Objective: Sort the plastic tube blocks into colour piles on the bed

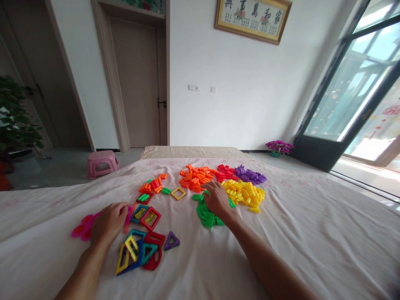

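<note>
My left hand [108, 221] is low over the bright pink pieces [85, 227] at the left, its fingers curled together. Pink shows on both sides of it, and what lies under the fingers is hidden. My right hand [216, 199] reaches over the heap of green plastic pieces [208, 216], thumb and forefinger apart, with green visible between them. Its other fingertips are hidden. Just beyond it lies a heap of orange pieces [195, 178], and to its right a heap of yellow pieces [245, 193].
Red pieces [225, 172] and purple pieces [250, 175] are heaped farther back. Frame-shaped tiles lie between my hands, among them a purple triangle [171, 241] and a yellow square [178, 193]. A small mixed pile [154, 184] is behind them. Everything rests on a pale wrinkled cloth [300, 233].
</note>
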`<state>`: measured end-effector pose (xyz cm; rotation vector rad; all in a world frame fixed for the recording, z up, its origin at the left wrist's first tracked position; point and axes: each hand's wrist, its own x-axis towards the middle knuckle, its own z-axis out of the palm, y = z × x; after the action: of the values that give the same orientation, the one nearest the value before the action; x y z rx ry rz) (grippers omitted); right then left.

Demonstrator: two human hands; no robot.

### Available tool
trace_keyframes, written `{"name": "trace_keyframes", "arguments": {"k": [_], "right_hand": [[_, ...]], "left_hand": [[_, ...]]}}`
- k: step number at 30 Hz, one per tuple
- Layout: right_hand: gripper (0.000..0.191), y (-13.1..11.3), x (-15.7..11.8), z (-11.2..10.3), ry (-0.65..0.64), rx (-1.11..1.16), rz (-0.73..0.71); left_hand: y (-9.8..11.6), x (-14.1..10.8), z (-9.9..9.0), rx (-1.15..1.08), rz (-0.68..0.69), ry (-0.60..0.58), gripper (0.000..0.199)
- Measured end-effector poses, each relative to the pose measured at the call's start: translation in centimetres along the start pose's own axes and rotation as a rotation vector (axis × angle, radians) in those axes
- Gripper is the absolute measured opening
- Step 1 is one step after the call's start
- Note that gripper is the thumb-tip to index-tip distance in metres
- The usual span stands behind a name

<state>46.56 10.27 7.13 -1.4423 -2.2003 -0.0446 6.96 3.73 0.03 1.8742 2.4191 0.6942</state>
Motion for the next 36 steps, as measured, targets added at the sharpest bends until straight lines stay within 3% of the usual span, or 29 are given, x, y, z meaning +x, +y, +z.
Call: {"name": "trace_keyframes", "arguments": {"k": [5,9,13,19,26,36], "right_hand": [[0.038,-6.5,1.5,3.9,-0.199,0.046,-0.125],[0.034,-9.7,3.3,7.4,-0.198,-0.007,-0.159],[0.031,-11.1,5.2,9.4,-0.176,-0.064,-0.163],[0.025,-11.2,5.9,10.0,-0.220,-0.111,-0.245],[0.024,-10.6,3.2,7.7,-0.233,-0.064,-0.303],[0.034,-2.5,3.2,-1.9,-0.195,-0.002,0.077]], "left_hand": [[-0.1,0.0,0.1,-0.010,0.008,0.005,0.041],[0.1,0.0,0.0,-0.004,0.008,0.018,0.040],[0.3,-0.1,-0.1,0.002,0.006,0.035,0.038],[0.4,-0.2,-0.1,-0.004,-0.005,0.036,0.038],[0.1,-0.1,0.1,0.001,0.010,0.038,0.039],[0.1,0.0,-0.1,0.025,0.011,0.019,0.040]]}}
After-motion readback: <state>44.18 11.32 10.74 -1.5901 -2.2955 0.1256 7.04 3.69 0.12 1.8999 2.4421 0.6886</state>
